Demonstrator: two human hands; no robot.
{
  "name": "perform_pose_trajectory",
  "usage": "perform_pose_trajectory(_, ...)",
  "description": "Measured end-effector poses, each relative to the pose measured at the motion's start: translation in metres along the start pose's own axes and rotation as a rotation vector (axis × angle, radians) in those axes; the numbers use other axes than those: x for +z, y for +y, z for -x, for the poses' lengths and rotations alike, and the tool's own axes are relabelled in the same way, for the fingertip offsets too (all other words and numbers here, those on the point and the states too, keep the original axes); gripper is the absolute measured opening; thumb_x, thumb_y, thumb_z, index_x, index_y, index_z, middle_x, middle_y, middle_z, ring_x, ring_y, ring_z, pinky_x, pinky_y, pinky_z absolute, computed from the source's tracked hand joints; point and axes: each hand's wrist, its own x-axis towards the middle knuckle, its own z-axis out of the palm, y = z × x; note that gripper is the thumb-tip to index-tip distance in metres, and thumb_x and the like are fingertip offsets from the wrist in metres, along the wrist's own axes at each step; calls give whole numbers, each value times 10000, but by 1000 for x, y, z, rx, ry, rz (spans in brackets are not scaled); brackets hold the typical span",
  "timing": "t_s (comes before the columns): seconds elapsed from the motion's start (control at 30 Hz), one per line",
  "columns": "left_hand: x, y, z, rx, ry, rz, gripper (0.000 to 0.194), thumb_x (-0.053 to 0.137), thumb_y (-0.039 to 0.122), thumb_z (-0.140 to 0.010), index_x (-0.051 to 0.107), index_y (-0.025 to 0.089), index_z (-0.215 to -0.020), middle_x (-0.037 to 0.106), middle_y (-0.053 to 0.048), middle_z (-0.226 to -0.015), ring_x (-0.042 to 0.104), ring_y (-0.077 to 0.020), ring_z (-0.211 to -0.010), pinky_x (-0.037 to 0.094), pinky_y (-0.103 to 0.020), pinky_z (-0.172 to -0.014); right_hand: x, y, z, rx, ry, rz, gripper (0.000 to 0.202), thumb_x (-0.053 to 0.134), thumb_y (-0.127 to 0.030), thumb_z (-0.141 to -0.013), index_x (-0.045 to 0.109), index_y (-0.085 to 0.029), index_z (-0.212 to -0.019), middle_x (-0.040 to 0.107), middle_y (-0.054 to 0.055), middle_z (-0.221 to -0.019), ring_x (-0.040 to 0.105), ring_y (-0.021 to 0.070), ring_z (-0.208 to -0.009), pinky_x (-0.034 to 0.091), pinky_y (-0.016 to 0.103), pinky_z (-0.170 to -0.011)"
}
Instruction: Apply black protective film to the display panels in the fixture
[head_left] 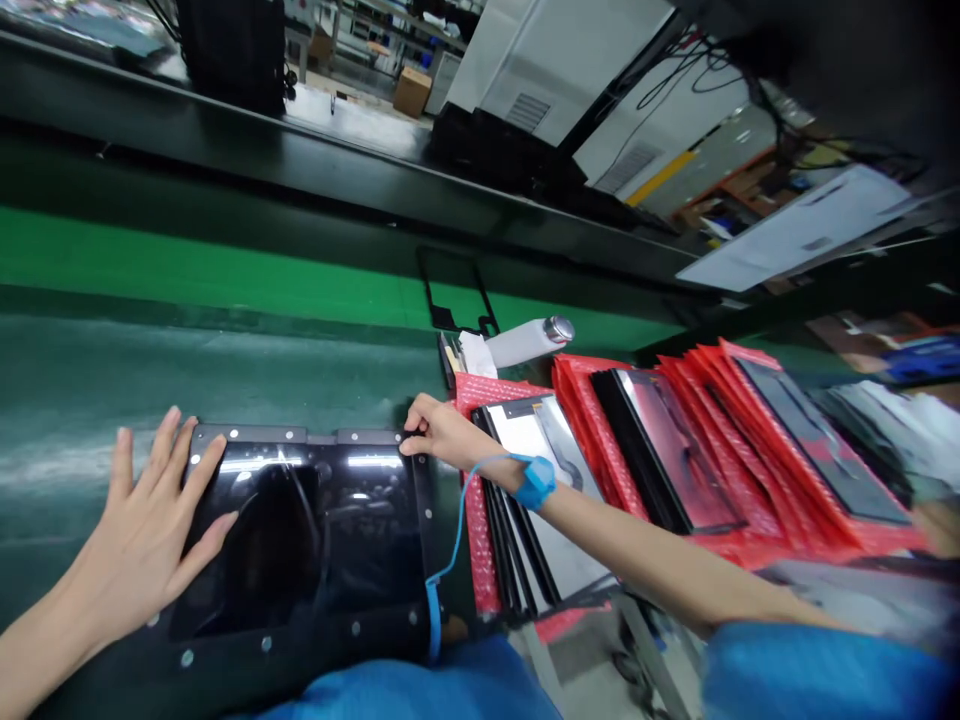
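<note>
A glossy black rectangular panel (367,540), with a dark frame dotted with round silver spots, lies flat on the green work surface in front of me. My left hand (142,535) rests with fingers spread along the panel's left edge, the fingertips reaching its upper left corner. At the upper right corner, my right hand (442,430) is closed in a pinch on the panel's edge. Its thumb and curled fingers hide exactly what lies between them. Around the right wrist is a blue wrist strap (535,483), whose cord runs down beside the panel.
Right of the panel, flat screen panels (585,540) stand stacked in red bubble wrap (480,540), with more red-wrapped panels (817,440) beyond. A white bottle (525,342) lies behind them, near a thin black frame (457,290). A dark ledge (337,170) crosses the back.
</note>
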Motion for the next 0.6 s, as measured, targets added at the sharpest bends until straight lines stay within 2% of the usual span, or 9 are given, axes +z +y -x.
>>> perform_pose_trajectory(0.13, 1, -3, 2, -7, 6, -6, 739, 365, 523, -964, 161, 186, -1589, 165, -175, -1641, 87, -407, -1521, 33, -697, -1179, 14, 5, 7, 8, 149, -105, 366, 845, -400, -637, 555, -212, -759, 525, -21, -808, 518, 158, -773, 441, 305, -723)
perform_pose_trajectory(0.2, -1, -3, 10, -26, 1, 5, 709, 343, 519, -980, 159, 210, -1590, 191, -156, -1639, 90, -392, -1525, 22, -690, -1181, 19, 6, 18, 18, 220, -169, 389, 721, -553, -745, 533, -215, -789, 516, -10, -811, 522, 162, -768, 469, 318, -709)
perform_pose_trajectory(0.27, -3, -2, 22, -36, -32, 43, 693, 334, 522, -989, 143, 239, -1592, 177, -128, -1647, 85, -380, -1528, 54, -677, -1186, 22, 5, 40, 33, 256, -235, 419, 558, -631, -840, 528, -214, -865, 518, 7, -839, 540, 168, -778, 500, 321, -675)
perform_pose_trajectory(0.33, -7, 0, 36, -33, -92, 104, 701, 351, 535, -986, 132, 259, -1592, 102, -103, -1664, 58, -381, -1530, 101, -660, -1191, 24, 5, 72, 55, 251, -289, 435, 513, -629, -868, 526, -211, -989, 527, 22, -884, 557, 177, -809, 522, 317, -643)
perform_pose_trajectory(0.4, -12, 3, 50, -24, -153, 161, 731, 387, 558, -971, 128, 272, -1592, 9, -84, -1672, 25, -392, -1528, 119, -648, -1195, 29, 6, 108, 84, 197, -325, 461, 597, -576, -844, 518, -208, -1112, 538, 26, -908, 564, 176, -803, 530, 309, -616)
perform_pose_trajectory(0.47, -20, 3, 58, -14, -212, 203, 770, 428, 570, -954, 112, 279, -1593, -44, -75, -1670, 11, -403, -1525, 122, -644, -1197, 37, 7, 139, 119, 89, -345, 543, 686, -490, -805, 497, -206, -1228, 542, 20, -923, 560, 158, -757, 529, 307, -615)
perform_pose_trajectory(0.53, -27, 1, 61, 11, -270, 238, 784, 450, 557, -949, 91, 292, -1593, -40, -68, -1669, 25, -406, -1522, 143, -650, -1191, 46, 6, 158, 145, -15, -344, 687, 737, -406, -771, 443, -206, -1359, 537, 18, -962, 558, 144, -753, 524, 309, -657)
perform_pose_trajectory(0.6, -32, -5, 60, 34, -322, 260, 765, 445, 527, -957, 74, 310, -1591, -14, -52, -1669, 52, -403, -1521, 185, -662, -1175, 53, 4, 163, 164, -74, -308, 869, 758, -362, -758, 319, -212, -1493, 522, 14, -988, 562, 142, -773, 507, 304, -686)
